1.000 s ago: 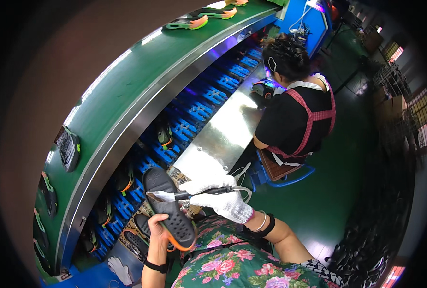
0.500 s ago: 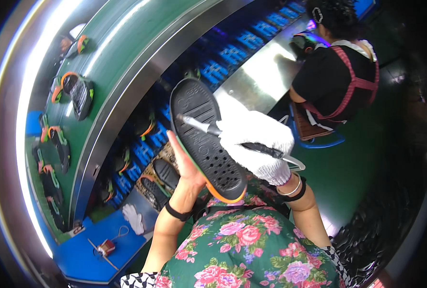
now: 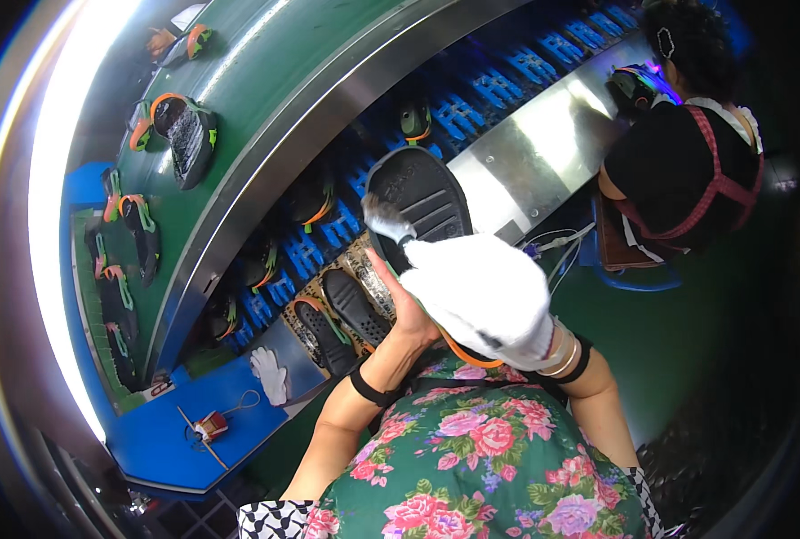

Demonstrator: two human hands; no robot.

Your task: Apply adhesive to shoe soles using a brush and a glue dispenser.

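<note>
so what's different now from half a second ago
The gloved right hand has moved over the sole, hiding its holes, and the brush has shifted toward the sole's left edge. Nothing was taken up or let go: the bare left hand still holds the sole.

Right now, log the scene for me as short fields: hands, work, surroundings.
left hand: bare, holding a black sole by its left side
right hand: white-gloved, holding a brush at the black sole's left edge
left of hands: two other soles
blue table: white glove at its edge
green belt: shoe parts
right side: seated co-worker
</note>
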